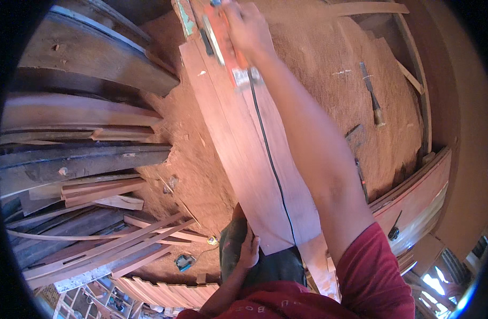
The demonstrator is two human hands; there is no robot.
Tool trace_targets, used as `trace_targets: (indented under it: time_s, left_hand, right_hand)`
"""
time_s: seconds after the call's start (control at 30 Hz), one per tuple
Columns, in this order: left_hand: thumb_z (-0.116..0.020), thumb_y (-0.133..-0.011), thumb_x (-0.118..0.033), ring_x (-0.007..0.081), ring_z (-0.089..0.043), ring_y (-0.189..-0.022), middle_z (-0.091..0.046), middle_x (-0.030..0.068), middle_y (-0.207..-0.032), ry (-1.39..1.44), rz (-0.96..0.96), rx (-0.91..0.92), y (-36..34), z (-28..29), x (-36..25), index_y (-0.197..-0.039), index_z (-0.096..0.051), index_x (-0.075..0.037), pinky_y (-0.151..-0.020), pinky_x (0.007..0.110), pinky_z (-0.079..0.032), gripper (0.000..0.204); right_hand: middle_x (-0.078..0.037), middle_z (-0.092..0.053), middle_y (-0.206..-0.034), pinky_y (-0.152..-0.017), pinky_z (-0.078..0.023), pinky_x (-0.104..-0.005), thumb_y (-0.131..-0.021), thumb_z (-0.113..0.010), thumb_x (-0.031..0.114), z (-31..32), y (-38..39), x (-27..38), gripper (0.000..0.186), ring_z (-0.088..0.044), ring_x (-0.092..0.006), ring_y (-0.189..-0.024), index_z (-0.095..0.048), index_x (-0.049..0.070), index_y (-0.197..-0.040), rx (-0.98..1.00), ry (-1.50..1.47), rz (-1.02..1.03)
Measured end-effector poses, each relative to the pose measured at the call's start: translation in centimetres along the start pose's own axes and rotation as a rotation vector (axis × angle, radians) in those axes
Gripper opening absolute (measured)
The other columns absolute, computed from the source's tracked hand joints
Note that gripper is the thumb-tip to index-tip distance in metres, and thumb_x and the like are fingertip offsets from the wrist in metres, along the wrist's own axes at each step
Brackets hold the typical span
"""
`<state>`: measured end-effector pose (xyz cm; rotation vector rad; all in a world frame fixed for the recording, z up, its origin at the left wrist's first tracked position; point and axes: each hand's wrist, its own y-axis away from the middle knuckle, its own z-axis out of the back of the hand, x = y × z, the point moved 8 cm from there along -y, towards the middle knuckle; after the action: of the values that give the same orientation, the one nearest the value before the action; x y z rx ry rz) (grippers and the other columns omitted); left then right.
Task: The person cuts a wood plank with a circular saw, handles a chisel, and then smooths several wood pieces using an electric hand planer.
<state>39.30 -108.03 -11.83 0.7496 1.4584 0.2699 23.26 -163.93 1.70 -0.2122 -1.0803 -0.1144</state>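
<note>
A long reddish wooden board [237,143] lies lengthwise in front of me, its near end by my lap. At its far end my right hand [249,34] is closed round an orange-red electric planer [238,78], blurred at its top. The black power cord [265,139] trails from the planer down the length of the board. Down at the near left edge, my left hand [248,251] grips the side of the board, some of its fingers hidden. Beneath the far end shows a support with chipped green paint [186,18].
Stacked planks [89,159] and thin strips [111,250] crowd the left side. Sawdust [329,80] covers the ground. A chisel-like tool [372,93] lies to the right, near a reddish panel [414,199]. A teal object [185,261] sits at lower left.
</note>
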Motion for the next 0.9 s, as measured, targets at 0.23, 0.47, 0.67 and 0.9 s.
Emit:
trace_targets:
  time_s: [0.23,0.47,0.67,0.9]
  left_hand:
    - [-0.041,-0.106,-0.033,0.0307,-0.025,-0.148,-0.026,0.0236,-0.159,-0.056,0.024,-0.031,0.3,0.8,0.4,-0.154,-0.019,0.005,-0.12,0.039,-0.02,0.065]
    - [-0.044,-0.106,-0.036,0.024,-0.062,-0.108,-0.06,0.0155,-0.125,-0.037,0.152,-0.125,1.0,-0.1,4.0,-0.153,-0.03,-0.002,-0.091,0.034,-0.052,0.059]
    - [-0.044,-0.106,-0.04,0.0185,-0.063,-0.099,-0.058,0.0134,-0.124,0.149,0.1,-0.187,0.6,-0.3,5.4,-0.157,-0.023,-0.009,-0.076,0.032,-0.056,0.063]
    - [-0.044,-0.104,-0.05,0.02,-0.062,-0.096,-0.056,0.0115,-0.12,0.094,0.191,-0.152,1.0,-0.9,3.9,-0.158,-0.018,-0.012,-0.075,0.038,-0.057,0.071]
  right_hand:
    - [-0.031,-0.068,-0.093,-0.085,-0.051,-0.0472,-0.097,-0.041,0.058,3.8,5.1,-2.6,0.07,-0.067,-0.0445,-0.096,-0.069,-0.006,-0.101,-0.044,0.188,-0.233]
    - [-0.01,-0.06,-0.078,-0.067,-0.045,-0.0362,-0.1,-0.051,0.047,16.2,34.0,-3.0,0.053,-0.055,-0.0178,-0.075,-0.062,-0.004,-0.093,0.089,0.015,-0.124]
    - [-0.015,-0.064,-0.073,-0.063,-0.05,-0.0377,-0.094,-0.055,0.044,25.6,61.9,-6.6,0.055,-0.063,-0.0243,-0.066,-0.062,-0.006,-0.116,0.245,-0.103,-0.576]
    - [-0.009,-0.062,-0.066,-0.056,-0.047,-0.0328,-0.093,-0.057,0.046,27.0,66.6,-6.5,0.052,-0.06,-0.0173,-0.059,-0.067,-0.004,-0.099,0.183,-0.234,-0.593]
